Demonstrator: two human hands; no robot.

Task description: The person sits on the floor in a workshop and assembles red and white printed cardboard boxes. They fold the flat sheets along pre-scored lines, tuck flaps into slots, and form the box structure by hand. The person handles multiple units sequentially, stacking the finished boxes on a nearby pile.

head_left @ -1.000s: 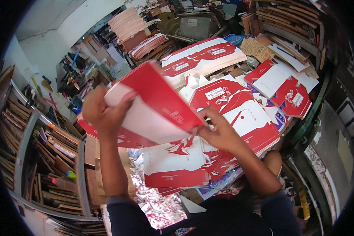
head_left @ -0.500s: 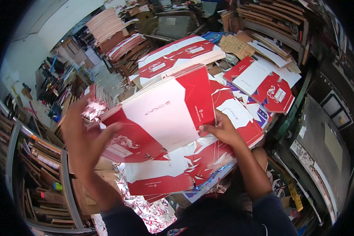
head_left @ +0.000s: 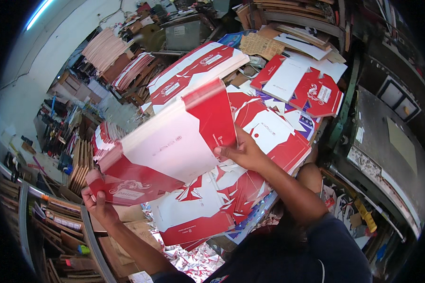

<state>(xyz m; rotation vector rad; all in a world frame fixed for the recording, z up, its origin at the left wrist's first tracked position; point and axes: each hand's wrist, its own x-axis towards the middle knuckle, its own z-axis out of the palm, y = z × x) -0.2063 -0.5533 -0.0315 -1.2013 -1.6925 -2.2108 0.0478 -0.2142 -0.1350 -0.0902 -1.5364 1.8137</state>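
Note:
Between my hands is a stack of red and white printed card sheets (head_left: 167, 148), tilted up over the table. My left hand (head_left: 100, 207) grips its lower left corner, thumb on the front and fingers behind. At the right end, my right hand (head_left: 241, 150) pinches the edge with the thumb on the printed face. Beneath lie loose red and white cut card blanks (head_left: 189, 214), partly hidden by the held stack. Just behind it rests a thick pile of uncut printed sheets (head_left: 196, 66).
Another stack of card blanks (head_left: 311, 89) lies at the back right. A metal-topped machine (head_left: 387, 137) stands on the right. Shredded card scraps (head_left: 193, 259) fill the space below the table's near side. A rack of boards (head_left: 63, 236) is at the left.
My left hand has come down from the stack's left side, where it was off the sheets, and now grips the lower left corner. The stack has shifted left and lower in view.

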